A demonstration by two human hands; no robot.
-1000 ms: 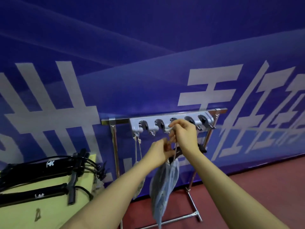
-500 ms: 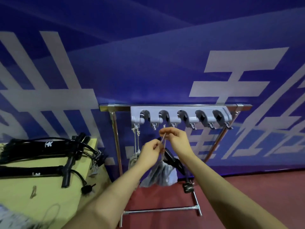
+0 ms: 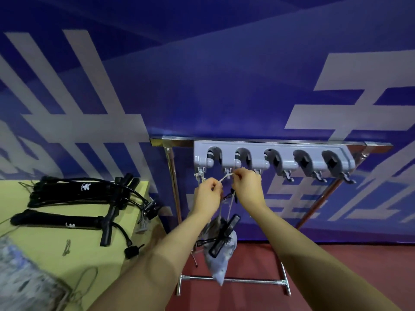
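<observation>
Head view: the step in hand looks like fastening the white string (image 3: pixel 225 178) to a hook (image 3: pixel 228 170) on the underside of the grey holder rack (image 3: pixel 280 163). The left hand (image 3: pixel 207 194) and right hand (image 3: pixel 247 187) sit just below the rack's left half. Each has its fingertips curled and pinched on the string, which runs short and taut between them.

To do it well, I would keep that span tight and lift the loop squarely over the hook's tip. Neither pinch should let go until the hook has taken the weight, because the load pulls straight down and slack would let the loop slide off. Another cord is already knotted on the hook (image 3: pixel 199 174) nearest the rack's left end, so it is worth keeping the strands from tangling.

The string's load is a pale grey-blue bag (image 3: pixel 221 257), soft and sagging to a point. It hangs well below the rack between the forearms, with a black clip (image 3: pixel 224 234) lying across it. The rack is mounted on a metal stand (image 3: pixel 247 281). Left of the rack and lower, a yellow surface (image 3: pixel 33 248) carries black hangers (image 3: pixel 78 191).
</observation>
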